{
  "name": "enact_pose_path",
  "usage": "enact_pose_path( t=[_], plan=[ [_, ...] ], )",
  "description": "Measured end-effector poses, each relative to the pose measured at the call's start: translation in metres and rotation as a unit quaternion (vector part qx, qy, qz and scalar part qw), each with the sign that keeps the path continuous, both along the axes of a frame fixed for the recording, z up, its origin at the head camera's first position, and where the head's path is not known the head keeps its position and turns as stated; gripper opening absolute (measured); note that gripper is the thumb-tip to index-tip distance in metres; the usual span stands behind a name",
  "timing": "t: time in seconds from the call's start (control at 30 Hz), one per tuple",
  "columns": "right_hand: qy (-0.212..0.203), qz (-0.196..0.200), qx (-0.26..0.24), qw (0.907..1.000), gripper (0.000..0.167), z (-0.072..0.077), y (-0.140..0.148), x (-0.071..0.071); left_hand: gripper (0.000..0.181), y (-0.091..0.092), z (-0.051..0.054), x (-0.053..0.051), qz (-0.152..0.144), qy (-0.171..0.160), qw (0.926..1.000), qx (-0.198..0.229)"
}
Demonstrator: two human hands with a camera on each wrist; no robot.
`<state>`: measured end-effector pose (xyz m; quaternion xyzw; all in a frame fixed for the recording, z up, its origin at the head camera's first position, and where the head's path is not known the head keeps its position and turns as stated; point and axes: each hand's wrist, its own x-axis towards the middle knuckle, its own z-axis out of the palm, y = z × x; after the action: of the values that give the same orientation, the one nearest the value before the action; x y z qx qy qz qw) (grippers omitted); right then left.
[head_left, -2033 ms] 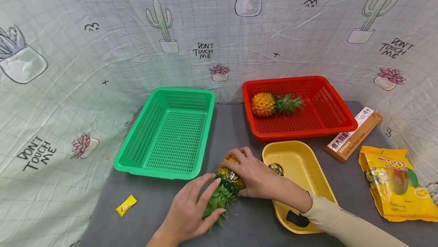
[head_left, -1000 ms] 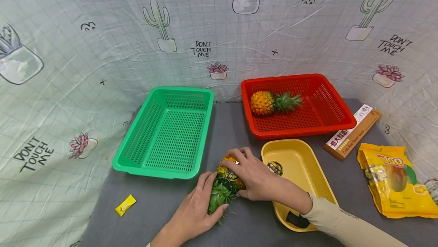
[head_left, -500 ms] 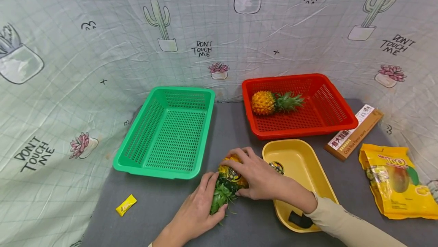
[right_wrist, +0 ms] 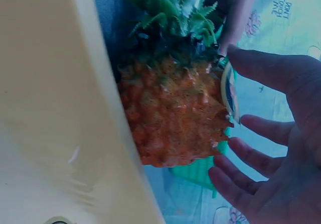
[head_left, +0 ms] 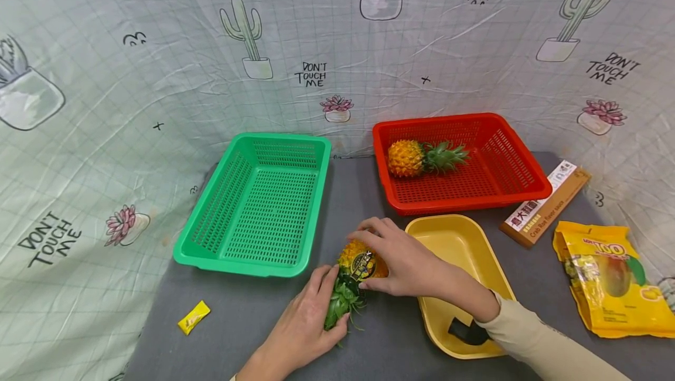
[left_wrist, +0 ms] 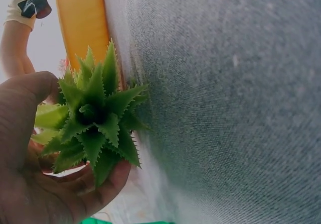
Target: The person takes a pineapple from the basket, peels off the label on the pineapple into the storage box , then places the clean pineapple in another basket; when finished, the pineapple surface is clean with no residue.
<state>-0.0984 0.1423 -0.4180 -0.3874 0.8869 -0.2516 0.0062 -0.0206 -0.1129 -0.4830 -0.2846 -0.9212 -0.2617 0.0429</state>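
Note:
A small pineapple [head_left: 377, 266] lies on the grey table [head_left: 390, 334], its green leaves [left_wrist: 93, 121] toward the front. My left hand [head_left: 303, 316] grips the leaves, the thumb on one side and the fingers on the other. A round black and yellow label [head_left: 362, 266] sits on the fruit's side; in the right wrist view its edge stands slightly proud of the skin. Over the fruit, my right hand [head_left: 406, 261] has its fingers spread and loosely bent. Its thumb is at one end of the label; whether it touches is hard to tell.
A green basket [head_left: 181, 252] stands left, and a red basket [head_left: 506, 199] holding another pineapple [head_left: 406, 158] stands at the back. A yellow tray [head_left: 459, 228] sits beneath the right forearm. Further right are a sauce box [head_left: 545, 205] and a mango snack bag [head_left: 614, 278]; a small yellow packet [head_left: 194, 317] lies left.
My right hand, earlier round the pineapple, has lifted and shifted slightly right, showing more of the label. My left fingers have closed in round the leaves.

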Motion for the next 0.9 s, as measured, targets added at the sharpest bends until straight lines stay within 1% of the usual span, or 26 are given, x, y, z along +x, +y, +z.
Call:
enact_pose_path(
  t=[0.2, 0.37, 0.63, 0.77, 0.9],
  plan=[
    [0.016, -0.009, -0.035, 0.9992, 0.053, 0.0073, -0.0041, -0.0014, 0.081, -0.0004, 0.0018, -0.0003, -0.001, 0.004, 0.9999, -0.014],
    [0.023, -0.015, -0.024, 0.9993, 0.04, 0.0097, -0.0072, -0.0018, 0.08, -0.0003, 0.0024, -0.0007, -0.004, 0.01, 0.9997, -0.021],
    [0.015, -0.024, 0.008, 0.9996, 0.032, 0.0106, -0.0079, -0.001, 0.079, 0.0001, 0.0033, -0.0002, -0.005, 0.024, 0.9995, -0.019],
    [0.005, -0.027, 0.009, 0.9996, 0.032, 0.0106, -0.0083, -0.0013, 0.079, 0.0005, 0.0032, -0.0001, -0.005, 0.025, 0.9994, -0.021],
    [0.006, -0.026, 0.005, 0.9996, 0.029, 0.0102, -0.0081, -0.0011, 0.079, 0.0004, 0.0034, -0.0007, -0.006, 0.023, 0.9994, -0.025]
  ],
)
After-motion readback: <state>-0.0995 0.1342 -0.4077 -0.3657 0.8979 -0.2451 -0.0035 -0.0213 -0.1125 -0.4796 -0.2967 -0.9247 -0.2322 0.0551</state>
